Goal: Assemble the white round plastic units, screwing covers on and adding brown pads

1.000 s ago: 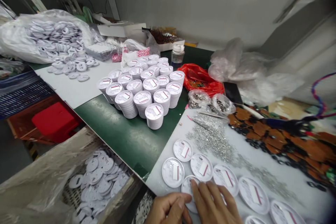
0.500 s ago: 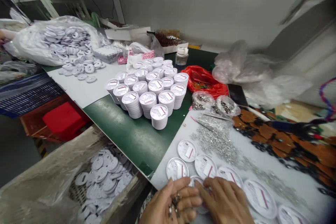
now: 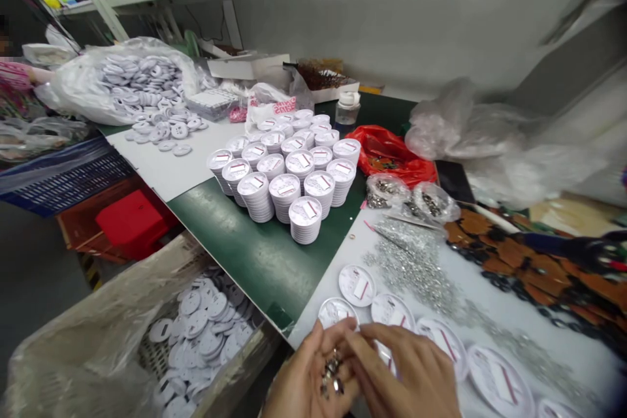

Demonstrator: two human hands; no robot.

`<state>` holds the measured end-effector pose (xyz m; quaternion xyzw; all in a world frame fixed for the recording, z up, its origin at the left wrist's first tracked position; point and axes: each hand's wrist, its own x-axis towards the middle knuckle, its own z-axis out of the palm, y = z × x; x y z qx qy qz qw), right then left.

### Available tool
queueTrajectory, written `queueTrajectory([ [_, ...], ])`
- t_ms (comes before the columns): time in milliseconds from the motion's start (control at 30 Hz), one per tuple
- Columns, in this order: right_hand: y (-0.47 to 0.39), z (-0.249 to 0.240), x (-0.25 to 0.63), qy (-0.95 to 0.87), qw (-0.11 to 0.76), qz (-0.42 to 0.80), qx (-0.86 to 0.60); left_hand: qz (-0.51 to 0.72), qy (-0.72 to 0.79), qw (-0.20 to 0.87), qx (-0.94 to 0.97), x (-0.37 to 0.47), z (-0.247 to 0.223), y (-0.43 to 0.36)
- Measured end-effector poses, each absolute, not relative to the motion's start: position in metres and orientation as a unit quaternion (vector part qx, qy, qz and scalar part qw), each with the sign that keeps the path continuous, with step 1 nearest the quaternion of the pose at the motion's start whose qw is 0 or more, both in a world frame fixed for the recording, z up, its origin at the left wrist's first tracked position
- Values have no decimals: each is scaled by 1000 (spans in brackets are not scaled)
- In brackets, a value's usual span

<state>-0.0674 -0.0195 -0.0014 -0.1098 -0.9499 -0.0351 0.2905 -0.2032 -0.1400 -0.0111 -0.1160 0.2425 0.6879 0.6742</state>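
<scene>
Cupped palm up at the bottom centre, my left hand (image 3: 306, 372) holds several small shiny metal pieces (image 3: 333, 372). My right hand (image 3: 414, 372) reaches over from the right, its bent fingertips at the left palm beside those pieces; what they pinch, if anything, is hidden. Around and beneath the hands lie round white plastic discs with raised rims, among them a disc (image 3: 357, 285) beyond the left fingers and another disc (image 3: 499, 380) right of my right hand. Each shows a pale rectangle with a red edge. Part of the row is covered by my hands.
Stacked white discs (image 3: 306, 219) stand on the green tabletop (image 3: 235, 255). Small silvery parts (image 3: 416, 268) lie scattered beyond the hands. Brown and black pieces (image 3: 543, 271) lie to the right. A red bag (image 3: 392, 150) sits behind; a lined crate (image 3: 63, 353) of white discs stands lower left.
My right hand has moved from the white disc beside the left hand to the left palm, its fingertips now among the metal pieces. The view has shifted slightly, so the scene sits further right.
</scene>
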Motion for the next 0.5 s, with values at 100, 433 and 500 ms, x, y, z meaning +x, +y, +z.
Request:
queueTrajectory([
  [100,-21,-4,-75,-957,272,4,-101,679,257,681,-90,-198,-14,-136],
  [433,-9,-4,-66,-939,294,143,-102,650,393,650,-1,-192,-13,-136],
  [500,-8,-2,-66,-939,296,146,-96,624,430,651,38,-193,-15,-137],
])
